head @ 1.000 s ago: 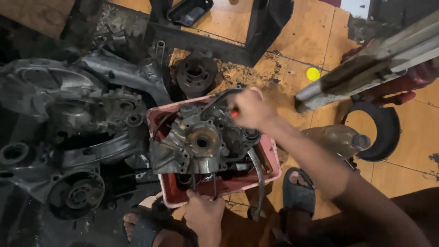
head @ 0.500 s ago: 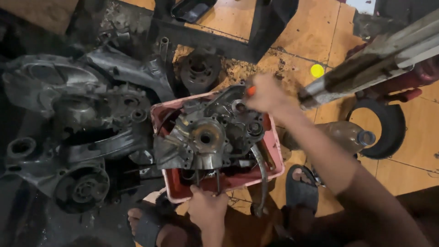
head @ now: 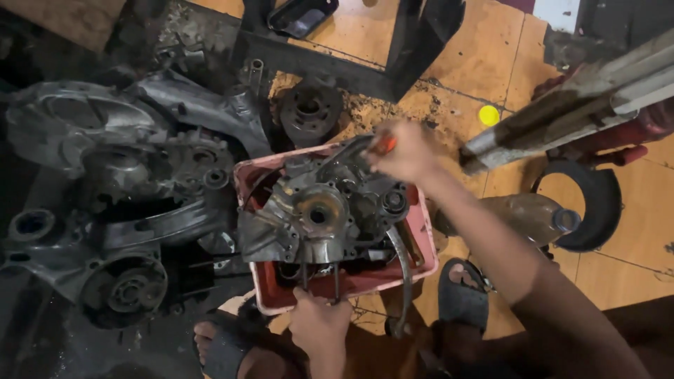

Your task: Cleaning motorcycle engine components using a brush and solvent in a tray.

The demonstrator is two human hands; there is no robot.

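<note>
A greasy grey engine crankcase (head: 319, 210) sits in a red plastic basin (head: 421, 253) on the floor. My right hand (head: 401, 151) is at the crankcase's far right edge, closed round an orange-handled tool (head: 382, 144) whose dark shaft points into the casing. My left hand (head: 319, 324) grips the basin's near rim, where two studs (head: 319, 274) stick out of the crankcase towards me. A curved black hose (head: 405, 274) hangs over the basin's right side.
Dirty engine covers and casings (head: 119, 189) lie to the left. A round clutch part (head: 310, 112) and a black metal frame (head: 337, 60) are behind the basin. A tyre (head: 597, 203), a brown bottle (head: 533, 217), a yellow cap (head: 489, 114) and my sandalled feet (head: 460, 295) are nearby.
My right hand with the orange-handled tool has shifted right along the crankcase's far edge. The left hand has stayed on the basin's near rim.
</note>
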